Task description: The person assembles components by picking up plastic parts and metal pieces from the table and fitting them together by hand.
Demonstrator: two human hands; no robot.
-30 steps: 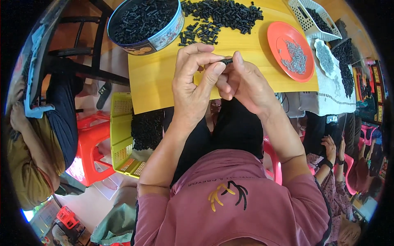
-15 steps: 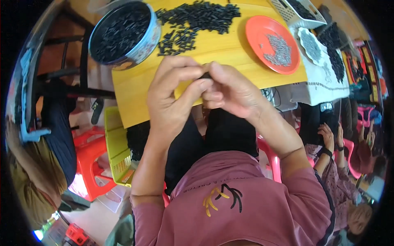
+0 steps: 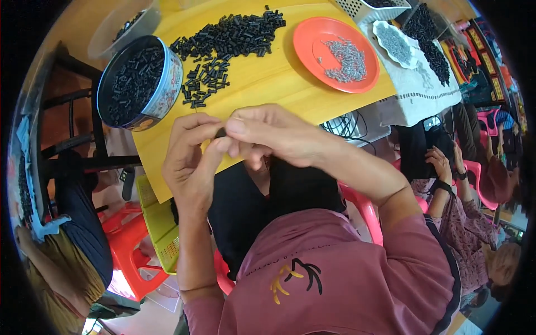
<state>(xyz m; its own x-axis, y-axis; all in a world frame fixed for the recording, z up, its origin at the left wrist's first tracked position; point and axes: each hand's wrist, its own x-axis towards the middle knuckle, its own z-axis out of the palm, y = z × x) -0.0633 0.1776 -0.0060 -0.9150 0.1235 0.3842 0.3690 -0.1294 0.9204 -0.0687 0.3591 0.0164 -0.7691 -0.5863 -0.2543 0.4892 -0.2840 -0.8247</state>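
Over the near edge of the yellow table (image 3: 268,84), my two hands meet around a small black plastic piece (image 3: 221,133). My left hand (image 3: 188,159) pinches it between thumb and index finger. The thumb of my right hand (image 3: 273,133) presses at its upper end, with the fingers curled beneath; whether a metal pin is also in that grip is hidden. Beyond my hands lie a small cluster of short black plastic tubes (image 3: 202,89) and a larger pile of the same tubes (image 3: 234,34). Thin silver pins (image 3: 347,60) are heaped on a red plate (image 3: 306,36).
A round blue tin (image 3: 170,81) full of black tubes stands at the table's left corner. To the right, a white scalloped dish (image 3: 410,60) rests on a white cloth (image 3: 410,106) near a white basket (image 3: 357,10). People sit on both sides, near a red stool (image 3: 125,245).
The view has shifted, so the tabletop things appear farther left. My hands stay joined at the black piece, and the right hand has turned, its thumb now lying across the top.
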